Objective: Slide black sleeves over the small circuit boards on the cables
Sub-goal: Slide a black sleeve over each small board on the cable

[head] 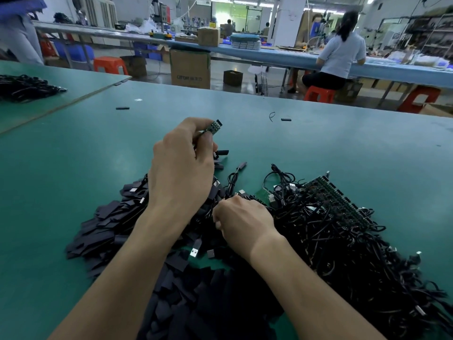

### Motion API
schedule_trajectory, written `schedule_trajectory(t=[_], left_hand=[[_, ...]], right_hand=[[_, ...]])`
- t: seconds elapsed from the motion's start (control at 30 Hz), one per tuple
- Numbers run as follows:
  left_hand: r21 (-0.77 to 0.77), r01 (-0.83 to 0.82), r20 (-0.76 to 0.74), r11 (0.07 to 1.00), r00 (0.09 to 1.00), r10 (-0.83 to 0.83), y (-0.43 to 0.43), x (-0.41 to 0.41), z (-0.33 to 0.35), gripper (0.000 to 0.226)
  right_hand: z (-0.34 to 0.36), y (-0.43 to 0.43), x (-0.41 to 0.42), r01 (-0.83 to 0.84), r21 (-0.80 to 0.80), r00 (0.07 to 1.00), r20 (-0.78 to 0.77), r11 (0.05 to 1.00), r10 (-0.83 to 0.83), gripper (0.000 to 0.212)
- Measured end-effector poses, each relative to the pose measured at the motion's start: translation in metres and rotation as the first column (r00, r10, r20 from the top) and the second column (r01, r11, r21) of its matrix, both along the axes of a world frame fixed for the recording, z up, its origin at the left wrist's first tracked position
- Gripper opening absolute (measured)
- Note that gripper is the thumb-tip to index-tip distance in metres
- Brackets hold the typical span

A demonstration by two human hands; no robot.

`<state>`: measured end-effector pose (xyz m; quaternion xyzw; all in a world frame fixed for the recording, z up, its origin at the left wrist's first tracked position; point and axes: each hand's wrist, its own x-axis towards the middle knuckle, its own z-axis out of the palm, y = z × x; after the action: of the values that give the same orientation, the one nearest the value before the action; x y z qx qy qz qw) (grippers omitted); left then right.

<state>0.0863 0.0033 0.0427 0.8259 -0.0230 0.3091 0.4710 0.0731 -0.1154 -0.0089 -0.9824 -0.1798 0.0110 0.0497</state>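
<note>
Circuit board (213, 126), small, dark, pinched in left hand (181, 168), held up at 12 o'clock of heap of flat black sleeves (110, 231). Right hand (242, 222) curled in tangled black cables (331, 229) at 3 o'clock; grip hidden, cannot tell. Best: hold board steady, open sleeve mouth, feed square over board end.

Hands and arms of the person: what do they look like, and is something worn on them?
The left hand and the right hand are bare, without gloves. Both arms are also bare as far as the picture's edge, so no sleeves show. No watch, bracelet or wrist strap shows.
</note>
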Motion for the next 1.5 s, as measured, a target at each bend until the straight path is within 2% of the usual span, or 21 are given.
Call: schedule_trajectory(t=[0.07, 0.13, 0.27, 0.4, 0.5, 0.53, 0.63, 0.77, 0.9, 1.03, 1.2, 1.27, 1.4, 1.5], left_hand=[[-0.003, 0.0, 0.002, 1.0, 1.0, 0.0, 0.001, 0.0, 0.0, 0.02], [-0.004, 0.002, 0.005, 1.0, 1.0, -0.002, 0.0, 0.0, 0.0, 0.02], [0.002, 0.016, -0.007, 1.0, 1.0, -0.016, -0.003, -0.001, -0.001, 0.018], [0.009, 0.022, -0.01, 1.0, 1.0, -0.022, -0.005, -0.002, -0.001, 0.018], [0.011, 0.023, -0.008, 1.0, 1.0, -0.023, -0.005, -0.003, -0.001, 0.018], [0.012, 0.024, -0.007, 1.0, 1.0, -0.024, -0.005, -0.003, -0.001, 0.018], [0.012, 0.029, -0.008, 1.0, 1.0, -0.029, -0.005, -0.003, 0.0, 0.017], [0.011, 0.037, -0.006, 0.999, 0.999, -0.037, -0.004, -0.004, 0.0, 0.016], [-0.008, 0.058, 0.013, 0.998, 0.998, -0.058, -0.002, -0.005, 0.002, 0.012], [0.006, 0.11, -0.026, 0.994, 0.994, -0.11, -0.004, -0.005, 0.002, 0.013], [-0.045, 0.279, -0.082, 0.959, 0.956, -0.282, -0.007, -0.008, 0.002, 0.019], [-0.058, 0.325, -0.097, 0.944, 0.939, -0.329, -0.008, -0.01, 0.002, 0.016], [-0.124, 0.48, -0.12, 0.869, 0.862, -0.493, -0.012, -0.013, 0.002, 0.007], [-0.115, 0.541, -0.103, 0.833, 0.828, -0.551, -0.014, -0.015, 0.003, 0.003]], right_hand=[[0.002, -0.001, -0.001, 0.017, 0.028, 1.0, 0.017, 0.999, -0.017, 0.015], [0.009, -0.003, -0.001, 0.059, 0.055, 0.998, 0.027, 0.997, -0.061, 0.007], [0.022, -0.009, -0.001, 0.149, 0.034, 0.986, 0.067, 0.988, -0.151, 0.016], [0.023, -0.002, -0.003, 0.056, 0.018, 0.998, 0.001, 0.998, -0.056, 0.01], [0.014, 0.004, -0.003, 0.006, -0.049, 0.996, -0.094, 0.999, -0.011, 0.032], [0.012, 0.005, -0.003, -0.007, -0.05, 0.995, -0.104, 0.999, 0.002, 0.034], [0.006, 0.006, -0.001, -0.032, -0.013, 0.994, -0.103, 0.999, 0.031, 0.009], [0.008, 0.006, -0.003, -0.046, -0.016, 0.994, -0.101, 0.999, 0.044, 0.007], [0.025, -0.004, -0.012, 0.011, 0.132, 1.0, -0.021, 0.991, -0.009, 0.012], [0.048, -0.032, -0.027, 0.053, 0.47, 0.981, 0.139, 0.881, -0.134, 0.015], [0.061, -0.068, -0.041, -0.05, 0.797, 0.931, 0.256, 0.602, -0.26, 0.026], [0.062, -0.076, -0.043, -0.08, 0.834, 0.918, 0.274, 0.545, -0.285, 0.031], [0.061, -0.08, -0.042, -0.081, 0.848, 0.919, 0.267, 0.523, -0.29, 0.024], [0.064, -0.082, -0.044, -0.092, 0.864, 0.913, 0.271, 0.495, -0.304, 0.024]])
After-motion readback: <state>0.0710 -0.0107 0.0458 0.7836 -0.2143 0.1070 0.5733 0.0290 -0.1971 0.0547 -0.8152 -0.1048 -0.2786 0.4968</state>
